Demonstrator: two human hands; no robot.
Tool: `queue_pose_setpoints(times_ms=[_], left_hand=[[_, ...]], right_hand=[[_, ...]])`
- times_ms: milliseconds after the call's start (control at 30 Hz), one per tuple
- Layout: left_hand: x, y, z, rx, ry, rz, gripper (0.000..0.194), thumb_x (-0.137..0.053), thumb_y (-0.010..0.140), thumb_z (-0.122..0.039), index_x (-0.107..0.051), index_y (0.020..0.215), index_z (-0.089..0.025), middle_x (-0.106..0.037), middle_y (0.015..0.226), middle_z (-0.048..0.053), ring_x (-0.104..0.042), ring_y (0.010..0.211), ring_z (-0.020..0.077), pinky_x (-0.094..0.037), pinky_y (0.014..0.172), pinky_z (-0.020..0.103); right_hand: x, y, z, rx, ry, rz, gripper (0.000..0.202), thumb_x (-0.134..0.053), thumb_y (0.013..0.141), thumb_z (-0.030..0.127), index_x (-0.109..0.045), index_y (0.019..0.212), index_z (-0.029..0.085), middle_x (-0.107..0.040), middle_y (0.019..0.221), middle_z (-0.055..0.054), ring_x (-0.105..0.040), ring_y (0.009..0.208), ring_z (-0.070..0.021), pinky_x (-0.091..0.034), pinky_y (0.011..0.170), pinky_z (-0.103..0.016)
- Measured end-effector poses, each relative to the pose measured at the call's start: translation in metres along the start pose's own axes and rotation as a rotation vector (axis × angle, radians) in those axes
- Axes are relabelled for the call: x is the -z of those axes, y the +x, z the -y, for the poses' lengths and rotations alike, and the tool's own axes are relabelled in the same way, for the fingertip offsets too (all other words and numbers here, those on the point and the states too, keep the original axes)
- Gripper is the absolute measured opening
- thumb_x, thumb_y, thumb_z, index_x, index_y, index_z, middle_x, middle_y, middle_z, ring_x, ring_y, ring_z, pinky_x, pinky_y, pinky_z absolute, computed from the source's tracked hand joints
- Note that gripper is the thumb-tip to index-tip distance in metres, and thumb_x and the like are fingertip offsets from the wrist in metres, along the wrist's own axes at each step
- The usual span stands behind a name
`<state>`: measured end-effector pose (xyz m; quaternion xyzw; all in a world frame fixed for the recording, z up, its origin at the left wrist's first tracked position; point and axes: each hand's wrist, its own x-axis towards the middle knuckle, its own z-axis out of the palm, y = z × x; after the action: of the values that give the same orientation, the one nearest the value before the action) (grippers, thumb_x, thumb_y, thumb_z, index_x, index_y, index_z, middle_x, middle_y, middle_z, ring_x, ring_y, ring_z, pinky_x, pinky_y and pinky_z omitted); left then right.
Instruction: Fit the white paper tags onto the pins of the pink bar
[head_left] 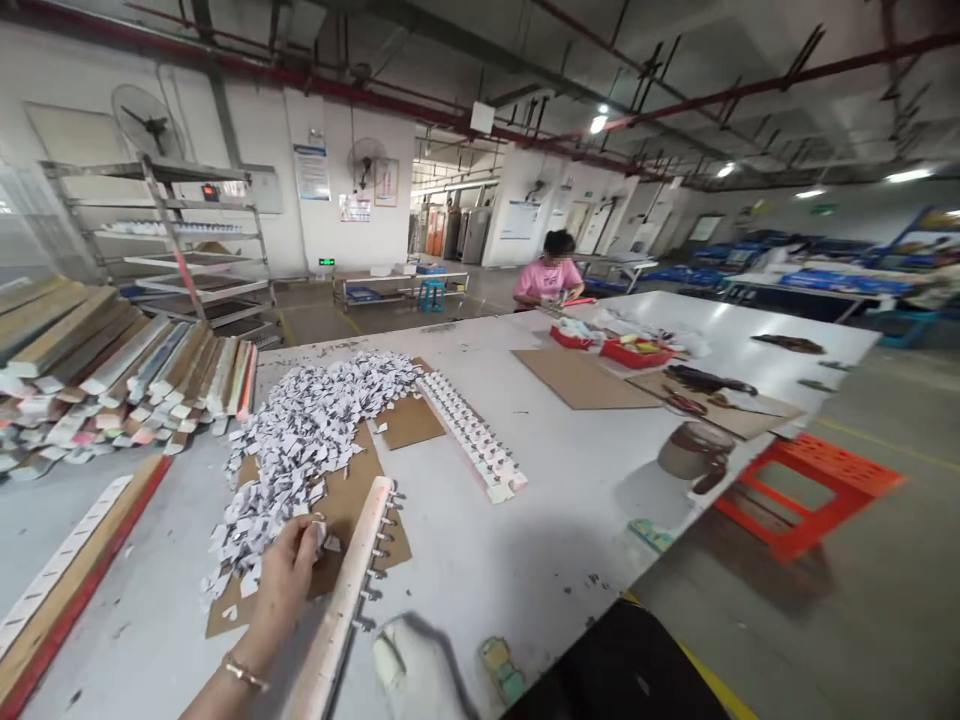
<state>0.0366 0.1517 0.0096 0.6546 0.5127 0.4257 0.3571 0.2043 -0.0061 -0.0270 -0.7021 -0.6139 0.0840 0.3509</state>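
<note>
My left hand (289, 565), with a bracelet on the wrist, is closed in a pinch on a small white piece at the near edge of a heap of white pieces (300, 430). Brown cardboard (386, 535) lies under the heap. Right of that hand, a long pale strip (349, 590) with a row of small metal parts along its edge slants toward the bottom. At the bottom edge my right hand (420, 670) appears in a white glove, its fingers blurred. Farther back lies another strip (472, 435) with metal parts.
Wooden bars (112, 370) are stacked at the left, above a red-edged bar (82, 590). A mug (694, 450), cardboard sheet (581, 378) and red trays (634, 353) stand toward the right. An orange stool (817, 480) is beside the table. Across it sits a person (550, 278).
</note>
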Motion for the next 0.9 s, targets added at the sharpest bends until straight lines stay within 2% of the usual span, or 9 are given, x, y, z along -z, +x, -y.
queue_pose_setpoints(times_ms=[133, 200, 267, 433, 500, 633, 700, 800, 900], left_hand=[[0.005, -0.061, -0.027, 0.266, -0.501, 0.062, 0.040, -0.071, 0.077, -0.056, -0.068, 0.088, -0.017, -0.068, 0.081, 0.003, -0.057, 0.068, 0.0148, -0.047, 0.065, 0.026], [0.002, -0.084, -0.037, 0.365, -0.658, 0.065, 0.038, -0.077, 0.074, -0.052, -0.065, 0.082, -0.017, -0.063, 0.075, 0.000, -0.053, 0.065, 0.0114, -0.045, 0.065, 0.024], [-0.001, -0.101, -0.040, 0.429, -0.724, 0.049, 0.036, -0.079, 0.074, -0.048, -0.062, 0.078, -0.017, -0.058, 0.071, -0.003, -0.051, 0.064, 0.0101, -0.044, 0.066, 0.024], [-0.003, -0.128, -0.033, 0.460, -0.662, 0.069, 0.036, -0.073, 0.080, -0.051, -0.062, 0.083, -0.017, -0.055, 0.071, -0.003, -0.048, 0.064, 0.0098, -0.041, 0.064, 0.024], [-0.002, -0.134, -0.030, 0.418, -0.575, 0.106, 0.034, -0.070, 0.083, -0.050, -0.063, 0.085, -0.017, -0.056, 0.071, -0.002, -0.049, 0.066, 0.0104, -0.042, 0.066, 0.024], [-0.003, -0.139, -0.030, 0.463, -0.543, 0.132, 0.029, -0.068, 0.084, -0.044, -0.060, 0.081, -0.017, -0.057, 0.066, -0.003, -0.049, 0.063, 0.0105, -0.042, 0.066, 0.024], [-0.004, -0.142, -0.031, 0.513, -0.590, 0.139, 0.028, -0.068, 0.083, -0.044, -0.058, 0.081, -0.017, -0.055, 0.065, -0.003, -0.048, 0.060, 0.0100, -0.041, 0.063, 0.024], [-0.002, -0.145, -0.031, 0.436, -0.552, 0.197, 0.032, -0.072, 0.082, -0.044, -0.062, 0.092, -0.016, -0.056, 0.074, -0.002, -0.050, 0.066, 0.0102, -0.042, 0.065, 0.024], [0.006, -0.147, -0.029, 0.297, -0.403, 0.237, 0.035, -0.079, 0.077, -0.044, -0.063, 0.091, -0.016, -0.054, 0.081, -0.001, -0.049, 0.070, 0.0105, -0.041, 0.066, 0.024]], right_hand=[[-0.008, -0.003, 0.024, -0.137, 0.323, 0.091, 0.030, -0.042, 0.101, 0.037, -0.066, 0.113, 0.024, -0.073, 0.098, -0.003, -0.068, 0.084, -0.0186, -0.055, 0.073, -0.027], [-0.006, -0.005, 0.038, -0.243, 0.489, 0.104, 0.040, -0.047, 0.098, 0.044, -0.059, 0.129, 0.022, -0.073, 0.104, -0.005, -0.069, 0.085, -0.0198, -0.054, 0.072, -0.027], [-0.002, -0.007, 0.050, -0.234, 0.549, 0.169, 0.042, -0.051, 0.095, 0.044, -0.060, 0.129, 0.021, -0.073, 0.104, -0.006, -0.069, 0.087, -0.0208, -0.054, 0.073, -0.027], [0.006, -0.015, 0.055, -0.311, 0.582, 0.369, 0.029, -0.045, 0.098, 0.041, -0.067, 0.098, 0.023, -0.062, 0.061, 0.004, -0.058, 0.053, -0.0149, -0.044, 0.051, -0.023], [0.006, -0.021, 0.049, -0.328, 0.550, 0.352, 0.029, -0.044, 0.099, 0.041, -0.067, 0.099, 0.023, -0.062, 0.063, 0.003, -0.058, 0.055, -0.0149, -0.045, 0.053, -0.024], [0.004, -0.032, 0.033, -0.216, 0.396, 0.245, 0.036, -0.053, 0.094, 0.038, -0.061, 0.127, 0.024, -0.071, 0.108, -0.004, -0.068, 0.092, -0.0204, -0.054, 0.079, -0.029], [0.001, -0.036, 0.026, -0.123, 0.284, 0.253, 0.037, -0.051, 0.095, 0.034, -0.061, 0.129, 0.025, -0.069, 0.116, -0.007, -0.066, 0.101, -0.0228, -0.053, 0.085, -0.032], [-0.001, -0.037, 0.019, -0.028, 0.253, 0.301, 0.032, -0.043, 0.095, 0.028, -0.069, 0.111, 0.020, -0.071, 0.103, -0.009, -0.067, 0.092, -0.0227, -0.054, 0.082, -0.033], [0.002, -0.037, 0.020, -0.093, 0.352, 0.400, 0.024, -0.045, 0.091, 0.027, -0.068, 0.089, 0.020, -0.068, 0.075, -0.004, -0.064, 0.069, -0.0187, -0.053, 0.067, -0.029]])
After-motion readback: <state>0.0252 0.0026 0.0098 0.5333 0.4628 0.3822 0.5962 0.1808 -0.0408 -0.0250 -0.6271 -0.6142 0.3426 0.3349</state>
